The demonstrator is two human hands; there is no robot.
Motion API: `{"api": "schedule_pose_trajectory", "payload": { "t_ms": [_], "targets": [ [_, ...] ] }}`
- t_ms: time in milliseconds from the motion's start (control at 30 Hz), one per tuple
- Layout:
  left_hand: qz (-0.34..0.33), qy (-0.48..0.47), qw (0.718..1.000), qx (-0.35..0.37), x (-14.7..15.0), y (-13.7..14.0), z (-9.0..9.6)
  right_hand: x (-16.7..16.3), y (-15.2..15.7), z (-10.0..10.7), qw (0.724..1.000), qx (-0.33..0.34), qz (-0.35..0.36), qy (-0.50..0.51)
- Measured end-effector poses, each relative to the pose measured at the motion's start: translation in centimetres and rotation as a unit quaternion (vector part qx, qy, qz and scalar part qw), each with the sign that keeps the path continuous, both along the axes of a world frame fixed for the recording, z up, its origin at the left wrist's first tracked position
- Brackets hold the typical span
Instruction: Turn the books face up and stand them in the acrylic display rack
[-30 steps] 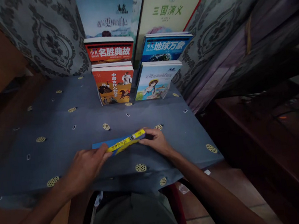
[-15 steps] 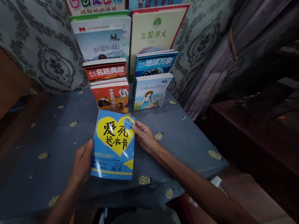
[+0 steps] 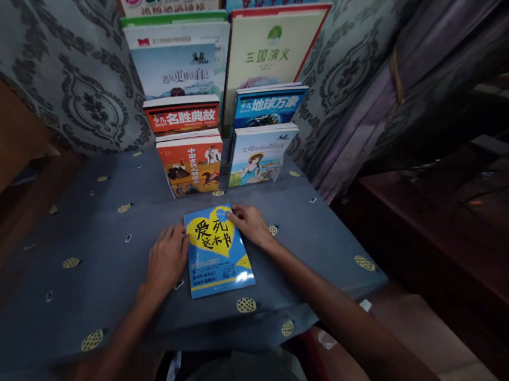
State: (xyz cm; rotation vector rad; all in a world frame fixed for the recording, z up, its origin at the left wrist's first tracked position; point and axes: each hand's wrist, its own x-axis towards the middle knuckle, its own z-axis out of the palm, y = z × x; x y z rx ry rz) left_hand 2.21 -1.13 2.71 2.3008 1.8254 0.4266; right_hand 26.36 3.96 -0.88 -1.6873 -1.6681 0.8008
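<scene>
A blue book (image 3: 221,273) with a yellow heart and black Chinese lettering on its cover is in front of me, seemingly lying on the dark blue tablecloth or just above it. At its upper left edge is my left hand (image 3: 167,255), fingers bent and holding the side. My right hand (image 3: 250,226) grips the upper right corner, its thumb on the cover and its other fingers partly hidden. Just beyond the book stand an orange book (image 3: 194,166) and a light blue book (image 3: 257,157) with a figure in a hat on it.
Tiered rows of books rise behind, among them a red one (image 3: 183,116), a blue one (image 3: 268,105) and a pale green one (image 3: 276,46). Patterned curtains (image 3: 90,98) hang at the back. The tablecloth (image 3: 118,241) reaches the near edge. Dark furniture (image 3: 403,217) stands at right.
The blue book has come down toward the table, shifted right and straightened from its tilt. My left hand has moved right and up with it; my right hand keeps its corner.
</scene>
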Motion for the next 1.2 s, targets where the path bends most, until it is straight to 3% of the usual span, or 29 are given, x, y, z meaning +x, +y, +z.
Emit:
{"api": "schedule_pose_trajectory", "payload": {
  "t_ms": [67, 133, 300, 433, 767, 1000, 1200],
  "targets": [
    [-0.039, -0.025, 0.998, 0.047, 0.5, 0.7, -1.2, -0.5, -0.6, 1.0, 0.990, 0.046, -0.025, -0.133],
    [-0.060, -0.049, 0.994, 0.072, 0.8, 1.2, -2.7, -1.7, -1.1, 1.7, 0.974, 0.103, -0.006, -0.204],
    [-0.083, -0.082, 0.987, 0.112, 0.3, 1.7, -5.3, -6.8, -1.1, 1.6, 0.935, 0.193, 0.229, -0.189],
    [-0.099, -0.098, 0.982, 0.126, -0.1, 1.9, -5.5, -8.8, -0.2, 1.0, 0.930, 0.187, 0.257, -0.186],
    [-0.064, -0.045, 0.990, 0.114, 0.6, 1.5, -4.8, -2.5, 0.7, -0.6, 0.937, 0.159, 0.212, -0.226],
    [-0.068, -0.030, 0.991, 0.108, 0.4, 1.6, -4.8, 1.4, 1.3, -2.7, 0.962, 0.170, 0.199, -0.078],
    [-0.147, 0.026, 0.986, 0.069, 1.4, 3.2, -4.1, 1.9, 2.0, -2.9, 0.969, 0.155, 0.193, -0.006]
  ]
}}
